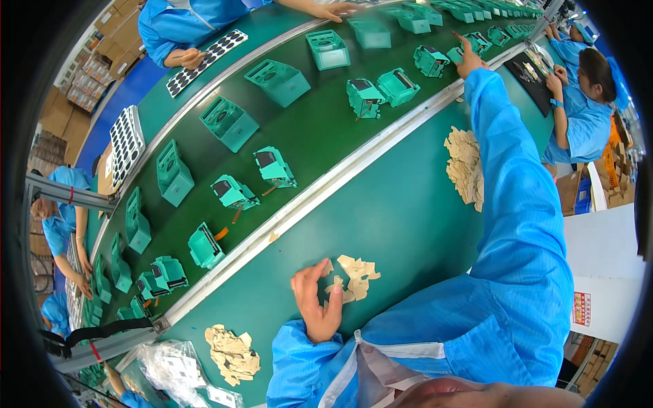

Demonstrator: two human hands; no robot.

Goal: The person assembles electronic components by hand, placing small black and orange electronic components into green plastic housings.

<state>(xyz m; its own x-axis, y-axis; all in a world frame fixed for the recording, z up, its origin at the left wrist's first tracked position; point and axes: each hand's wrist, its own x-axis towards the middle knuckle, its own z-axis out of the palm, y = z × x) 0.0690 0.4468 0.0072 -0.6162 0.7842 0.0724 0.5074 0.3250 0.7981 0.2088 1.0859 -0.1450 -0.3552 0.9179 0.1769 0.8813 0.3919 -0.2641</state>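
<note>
My left hand (317,301) rests over the green bench with thumb and index finger apart. Small tan scraps lie at its fingertips, beside a little heap of torn tan paper-like pieces (357,277). My right arm stretches far forward over the belt's pale rail. At its end, my right hand (469,60) has the index finger extended and the thumb apart from it. A small green part (454,54) shows beside those fingers; I cannot make out whether they touch it. Close by on the belt sits a green frame-like unit (430,61) with dark inserts.
Green housings (228,124) and smaller green units (271,167) line the dark green belt (309,132). More tan scraps (465,166) lie near my right arm and at lower left (232,353), beside a clear plastic bag (173,367). Co-workers in blue (194,27) work around the line.
</note>
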